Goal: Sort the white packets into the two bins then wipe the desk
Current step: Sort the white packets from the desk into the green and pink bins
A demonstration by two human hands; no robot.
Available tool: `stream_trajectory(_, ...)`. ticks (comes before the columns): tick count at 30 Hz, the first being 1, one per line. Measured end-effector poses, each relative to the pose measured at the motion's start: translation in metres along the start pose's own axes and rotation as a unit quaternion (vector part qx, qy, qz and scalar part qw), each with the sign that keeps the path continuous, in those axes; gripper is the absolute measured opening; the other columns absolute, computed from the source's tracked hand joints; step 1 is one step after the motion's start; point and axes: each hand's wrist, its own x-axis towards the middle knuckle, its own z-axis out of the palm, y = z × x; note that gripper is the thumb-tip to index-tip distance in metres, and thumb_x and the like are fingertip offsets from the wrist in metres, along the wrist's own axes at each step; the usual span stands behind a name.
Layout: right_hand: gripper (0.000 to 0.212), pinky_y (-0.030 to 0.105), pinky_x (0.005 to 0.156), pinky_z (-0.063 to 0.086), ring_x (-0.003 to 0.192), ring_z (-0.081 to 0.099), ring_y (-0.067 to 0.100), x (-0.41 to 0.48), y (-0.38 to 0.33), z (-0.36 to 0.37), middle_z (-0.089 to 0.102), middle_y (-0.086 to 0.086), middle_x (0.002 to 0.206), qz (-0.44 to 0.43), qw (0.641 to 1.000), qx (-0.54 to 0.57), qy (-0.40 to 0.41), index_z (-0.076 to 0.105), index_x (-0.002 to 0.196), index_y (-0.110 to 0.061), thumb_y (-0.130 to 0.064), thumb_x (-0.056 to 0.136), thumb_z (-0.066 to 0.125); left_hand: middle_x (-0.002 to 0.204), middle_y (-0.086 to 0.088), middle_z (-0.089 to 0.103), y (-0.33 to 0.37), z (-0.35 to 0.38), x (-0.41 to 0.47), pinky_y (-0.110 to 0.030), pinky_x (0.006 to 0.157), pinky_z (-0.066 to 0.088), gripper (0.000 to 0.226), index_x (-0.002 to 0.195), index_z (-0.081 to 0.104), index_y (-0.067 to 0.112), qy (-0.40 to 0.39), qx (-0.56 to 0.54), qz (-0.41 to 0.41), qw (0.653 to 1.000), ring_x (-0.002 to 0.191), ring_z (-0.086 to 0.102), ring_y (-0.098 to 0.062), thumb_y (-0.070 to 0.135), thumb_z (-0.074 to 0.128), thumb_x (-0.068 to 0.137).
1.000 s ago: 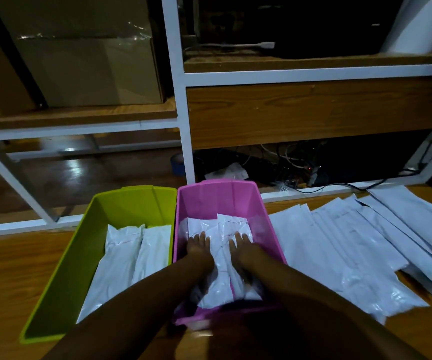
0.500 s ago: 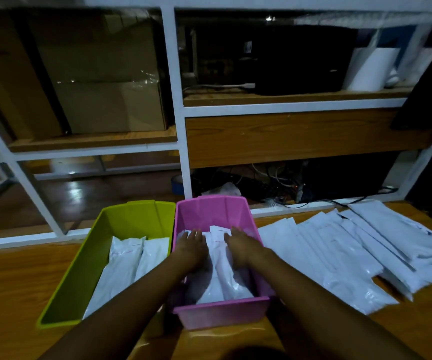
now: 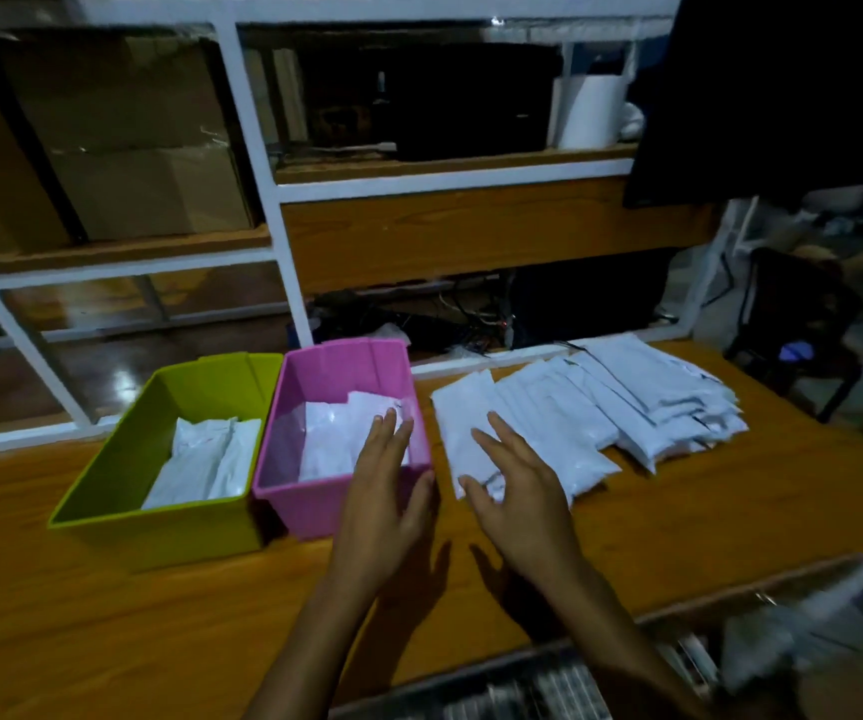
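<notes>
A pink bin (image 3: 284, 475) and a green bin (image 3: 123, 459) stand side by side on the wooden desk (image 3: 107, 615), each with white packets lying inside. Several more white packets (image 3: 575, 407) are fanned out on the desk right of the pink bin. My left hand (image 3: 385, 491) hovers with straight fingers over the pink bin's right front corner and holds nothing. My right hand (image 3: 517, 485) is spread open over the nearest packet (image 3: 463, 428) of the fan; whether it touches the packet I cannot tell.
White metal shelving (image 3: 258, 163) with cardboard boxes stands behind the desk, and tangled cables (image 3: 471, 314) lie under its lower shelf. A dark chair (image 3: 798, 314) is at the right. The desk's front edge runs diagonally at the lower right.
Both hands have come out of the pink bin and moved right; the right hand is now over the fanned packets. The view has pulled back and turned right.
</notes>
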Motion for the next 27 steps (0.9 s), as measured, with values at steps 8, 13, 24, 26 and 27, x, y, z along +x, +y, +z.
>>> stream_trajectory(8, 0.05, 0.027, 0.104, 0.04, 0.137, 0.037, 0.013, -0.07, 0.035, -0.057, 0.036, -0.006, 0.152, 0.024, 1.0, 0.0, 0.02, 0.049, 0.139, -0.022, -0.029, 0.092, 0.063, 0.157, -0.001, 0.03, 0.052, 0.041, -0.047, -0.019, 0.116, 0.021, 0.055, 0.145, 0.04, 0.014, -0.011, -0.02, 0.003, 1.0, 0.146, 0.02, -0.008, 0.027, 0.054, 0.094)
stream_trajectory(13, 0.049, 0.03, 0.107, 0.035, 0.138, 0.036, 0.017, -0.065, 0.066, -0.073, 0.038, -0.003, 0.152, 0.059, 0.998, -0.025, 0.014, 0.049, 0.139, -0.02, -0.031, 0.093, 0.061, 0.157, -0.001, 0.027, 0.054, 0.071, -0.031, -0.03, 0.115, 0.023, 0.056, 0.147, 0.037, 0.015, -0.027, -0.019, -0.008, 0.999, 0.147, 0.019, -0.013, 0.03, 0.052, 0.095)
stream_trajectory(24, 0.048, 0.035, 0.111, 0.032, 0.14, 0.032, 0.021, 0.049, 0.154, -0.078, 0.04, 0.005, 0.151, 0.087, 0.991, -0.098, -0.028, 0.048, 0.14, -0.012, -0.028, 0.096, 0.055, 0.151, -0.009, 0.038, -0.028, 0.174, 0.057, -0.045, 0.115, 0.029, 0.047, 0.144, 0.04, 0.008, -0.025, -0.025, -0.097, 0.995, 0.143, 0.029, -0.026, 0.02, 0.048, 0.099)
stream_trajectory(26, 0.046, 0.038, 0.112, 0.03, 0.139, 0.033, 0.025, 0.082, 0.178, -0.083, 0.043, 0.01, 0.148, 0.081, 0.988, -0.132, -0.012, 0.05, 0.138, -0.008, -0.026, 0.096, 0.055, 0.151, -0.013, 0.038, -0.049, 0.196, 0.077, -0.045, 0.117, 0.024, 0.047, 0.142, 0.043, 0.007, -0.035, 0.024, -0.106, 0.994, 0.143, 0.028, -0.03, 0.026, 0.042, 0.099)
stream_trajectory(27, 0.046, 0.039, 0.114, 0.029, 0.139, 0.034, 0.027, 0.098, 0.192, -0.085, 0.044, 0.012, 0.147, 0.077, 0.985, -0.154, -0.005, 0.051, 0.136, -0.006, -0.025, 0.095, 0.055, 0.152, -0.015, 0.036, -0.059, 0.206, 0.084, -0.044, 0.118, 0.019, 0.049, 0.142, 0.043, 0.008, -0.046, 0.059, -0.111, 0.991, 0.144, 0.025, -0.032, 0.029, 0.038, 0.098)
